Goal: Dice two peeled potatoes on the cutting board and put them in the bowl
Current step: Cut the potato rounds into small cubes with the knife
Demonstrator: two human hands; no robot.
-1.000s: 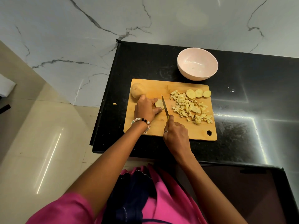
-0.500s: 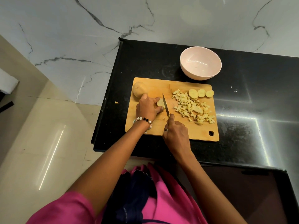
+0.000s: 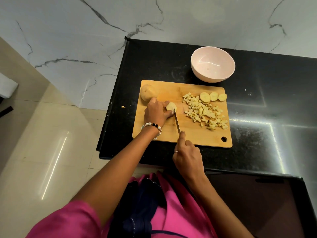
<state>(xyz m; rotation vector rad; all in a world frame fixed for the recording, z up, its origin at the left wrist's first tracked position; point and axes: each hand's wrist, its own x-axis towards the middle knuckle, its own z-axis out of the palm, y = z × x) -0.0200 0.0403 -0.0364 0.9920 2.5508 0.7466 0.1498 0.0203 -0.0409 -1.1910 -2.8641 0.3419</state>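
bowl (image 3: 212, 67) 1 | knife (image 3: 176, 120) 1 | whole potato (image 3: 147, 94) 1 | slices (image 3: 213, 96) maybe 3

I can read no text, label, brand, number or sign anywhere from my view.

The left hand (image 3: 157, 112) (beaded bracelet at the wrist) is curling its fingers downward, gripping; the right hand (image 3: 187, 156) is clenching, with 1 index finger extending forward.
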